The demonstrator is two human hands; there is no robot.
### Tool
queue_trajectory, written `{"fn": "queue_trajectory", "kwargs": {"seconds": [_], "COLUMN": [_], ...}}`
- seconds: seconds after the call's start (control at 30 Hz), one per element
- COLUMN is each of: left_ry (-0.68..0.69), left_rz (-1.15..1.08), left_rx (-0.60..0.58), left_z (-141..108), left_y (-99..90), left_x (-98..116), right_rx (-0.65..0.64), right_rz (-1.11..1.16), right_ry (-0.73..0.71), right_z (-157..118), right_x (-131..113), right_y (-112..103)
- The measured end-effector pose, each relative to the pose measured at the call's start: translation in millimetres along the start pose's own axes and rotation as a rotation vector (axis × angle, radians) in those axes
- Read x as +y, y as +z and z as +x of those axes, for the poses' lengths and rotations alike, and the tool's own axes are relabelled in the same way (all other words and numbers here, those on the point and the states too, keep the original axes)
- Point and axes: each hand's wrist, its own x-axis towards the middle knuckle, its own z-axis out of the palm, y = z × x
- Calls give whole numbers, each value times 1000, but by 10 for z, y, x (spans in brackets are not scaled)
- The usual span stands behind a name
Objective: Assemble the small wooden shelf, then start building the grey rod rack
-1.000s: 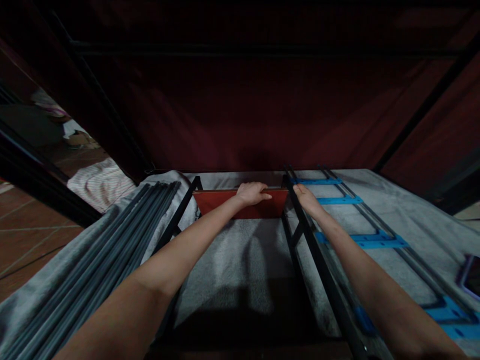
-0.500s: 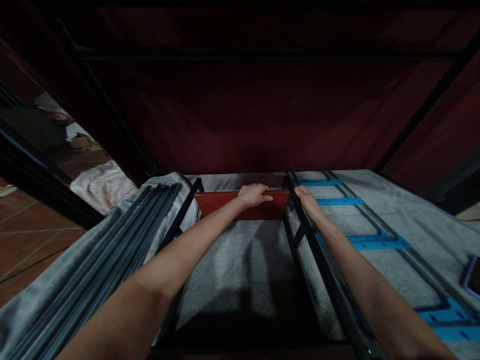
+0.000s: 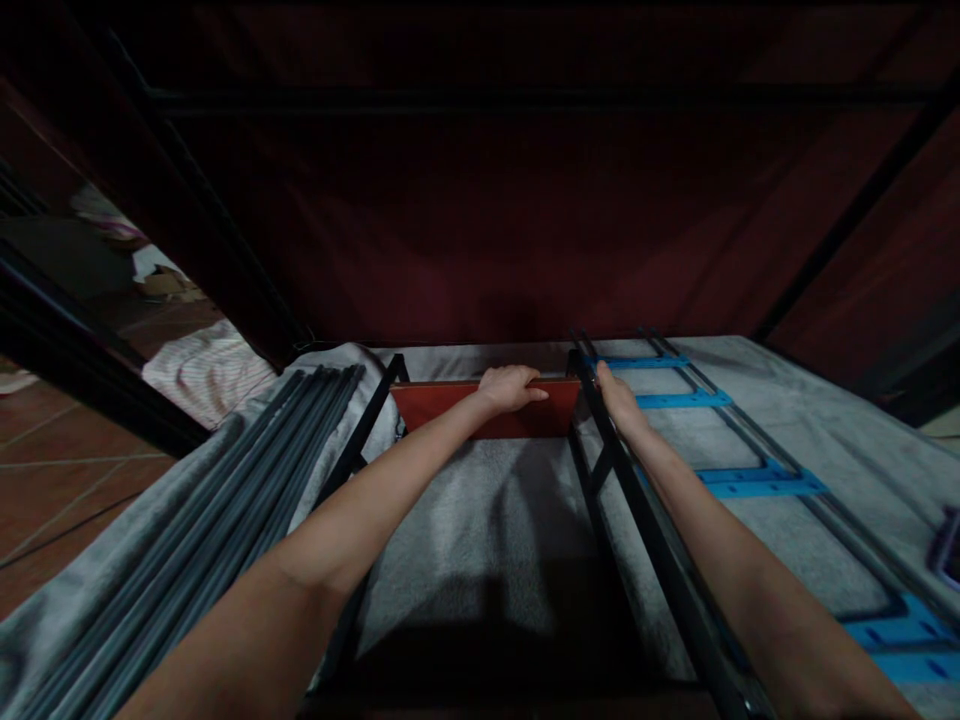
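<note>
A reddish-brown board (image 3: 435,408) stands on edge across the far end of a black metal frame (image 3: 634,500). My left hand (image 3: 511,388) grips the board's top edge near its middle, thumb on the near face and fingers over the back. My right hand (image 3: 616,398) is at the outer side of the frame's right rail, close to the board's right end. Its fingers are closed and partly hidden; whether they hold a small part there I cannot make out.
Several grey metal tubes (image 3: 247,500) lie side by side on a grey cloth (image 3: 465,540) to the left. On the right lie rods joined by blue plastic brackets (image 3: 761,482). A dark object (image 3: 946,548) sits at the right edge. Dark red fabric (image 3: 510,220) hangs behind.
The thumb and fingers of my right hand have shifted slightly beside the rail, with the thumb a little higher. My left hand stays on the board, which has not visibly moved.
</note>
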Motion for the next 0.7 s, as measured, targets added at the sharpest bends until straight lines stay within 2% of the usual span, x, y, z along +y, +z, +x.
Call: {"fn": "queue_trajectory", "kwargs": {"seconds": [0.07, 0.23, 0.37, 0.47, 0.7], "left_ry": [-5, -8, 2, -3, 10], "left_rz": [-2, 2, 10, 6, -3], "left_rx": [-13, -9, -16, -17, -8], "left_z": [-1, -3, 9, 17, 1], "left_y": [-8, -15, -10, -8, -10], "left_x": [2, 9, 0, -8, -7], "right_rx": [-2, -119, -88, -100, -225], "right_rz": [55, 123, 51, 63, 150], "right_ry": [-44, -86, -145, -106, -46], "right_z": [-32, -35, 44, 54, -11], "right_x": [8, 27, 37, 35, 33], "right_y": [-18, -24, -11, -7, -49]}}
